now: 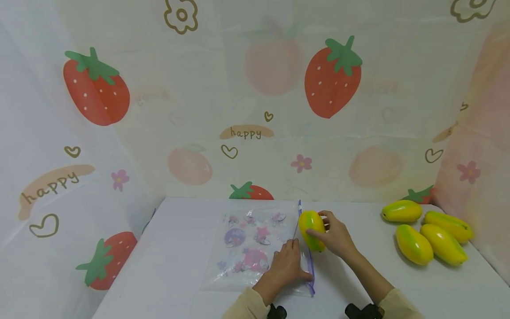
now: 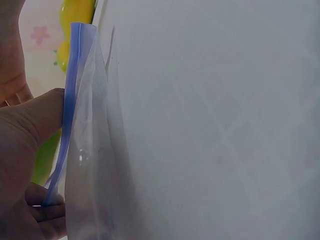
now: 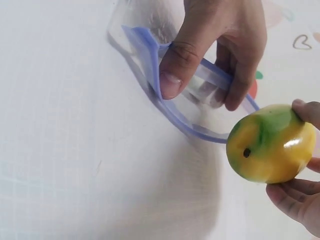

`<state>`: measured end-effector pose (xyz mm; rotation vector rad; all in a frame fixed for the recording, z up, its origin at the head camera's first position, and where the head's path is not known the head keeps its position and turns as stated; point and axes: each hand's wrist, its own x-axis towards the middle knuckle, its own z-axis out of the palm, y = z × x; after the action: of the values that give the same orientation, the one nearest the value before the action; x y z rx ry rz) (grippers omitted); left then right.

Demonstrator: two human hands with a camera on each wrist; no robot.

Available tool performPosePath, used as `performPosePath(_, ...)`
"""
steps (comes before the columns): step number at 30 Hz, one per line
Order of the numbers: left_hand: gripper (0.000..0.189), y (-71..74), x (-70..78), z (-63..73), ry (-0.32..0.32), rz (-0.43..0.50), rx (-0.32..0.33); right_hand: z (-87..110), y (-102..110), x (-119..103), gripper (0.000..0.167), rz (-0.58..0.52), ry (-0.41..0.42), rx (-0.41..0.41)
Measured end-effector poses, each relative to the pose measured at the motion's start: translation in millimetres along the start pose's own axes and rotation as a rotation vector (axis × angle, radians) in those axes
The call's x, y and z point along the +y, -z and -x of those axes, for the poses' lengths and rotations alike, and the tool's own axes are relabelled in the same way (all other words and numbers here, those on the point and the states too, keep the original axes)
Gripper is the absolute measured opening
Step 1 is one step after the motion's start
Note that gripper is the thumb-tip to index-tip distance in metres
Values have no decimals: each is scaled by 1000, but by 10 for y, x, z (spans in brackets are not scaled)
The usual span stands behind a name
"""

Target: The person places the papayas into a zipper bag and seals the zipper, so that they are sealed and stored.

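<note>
A clear zip bag [image 1: 215, 270] with pink and purple cartoon prints lies on the table, its purple-edged mouth facing right. My left hand [image 1: 286, 263] is at that mouth. In the right wrist view, its thumb presses the near blue-purple rim [image 3: 175, 120] while the fingers reach the far rim, spreading the two edges apart. My right hand [image 1: 339, 237] grips a yellow-green mango [image 1: 308, 228] between thumb and fingers, just outside the mouth. Seen end-on in the right wrist view, the mango [image 3: 270, 145] shows a dark stem spot and lies close to the rim.
Several more mangoes [image 1: 414, 243] lie grouped at the right of the white table [image 1: 175, 248]. Behind stands a pale curtain [image 1: 279, 106] printed with strawberries, and more printed cloth hangs on both sides.
</note>
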<state>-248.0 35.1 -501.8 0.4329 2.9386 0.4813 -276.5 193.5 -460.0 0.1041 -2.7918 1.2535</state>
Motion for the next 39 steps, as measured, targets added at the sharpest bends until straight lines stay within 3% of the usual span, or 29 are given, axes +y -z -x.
performPosePath(13,99,-8,-68,-23,-9,137,31,36,-98,61,67,104,30,11)
performPosePath(17,82,0,-103,-30,-34,176,65,41,-117,52,66,117,41,19)
performPosePath(20,67,6,-134,-28,-41,258,89,46,-127,34,65,121,45,18)
performPosePath(29,66,6,-166,-79,87,558,145,52,-157,29,64,149,36,10)
performPosePath(39,37,-14,-211,-91,142,624,197,53,-182,46,64,160,39,10)
